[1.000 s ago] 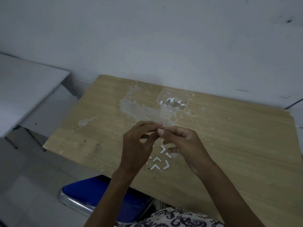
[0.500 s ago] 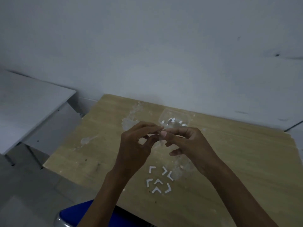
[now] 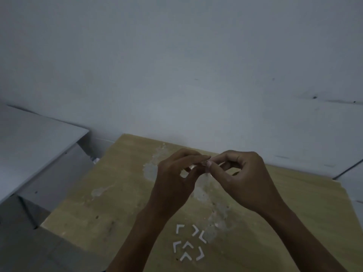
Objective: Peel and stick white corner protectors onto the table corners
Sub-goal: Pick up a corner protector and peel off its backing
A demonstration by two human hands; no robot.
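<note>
A: Where's the protector?
B: Pinched between both fingertips above the bench (image 3: 110,205), left hand (image 3: 172,183) meeting right hand (image 3: 239,179); too small to see clearly.
A: The others?
B: Seven white corner pieces (image 3: 188,245) lie near.

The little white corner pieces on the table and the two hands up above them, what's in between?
Only tabletop in the head view: a grey scuffed patch separates the white corner pieces from the left hand and right hand.

Two hands, left hand (image 3: 172,185) and right hand (image 3: 243,183), meeting fingertip to fingertip above the table (image 3: 117,203), corner protectors (image 3: 189,245) clustered on the table nearer the person, a desk (image 3: 35,154) to the left, wall (image 3: 176,65) behind.
</note>
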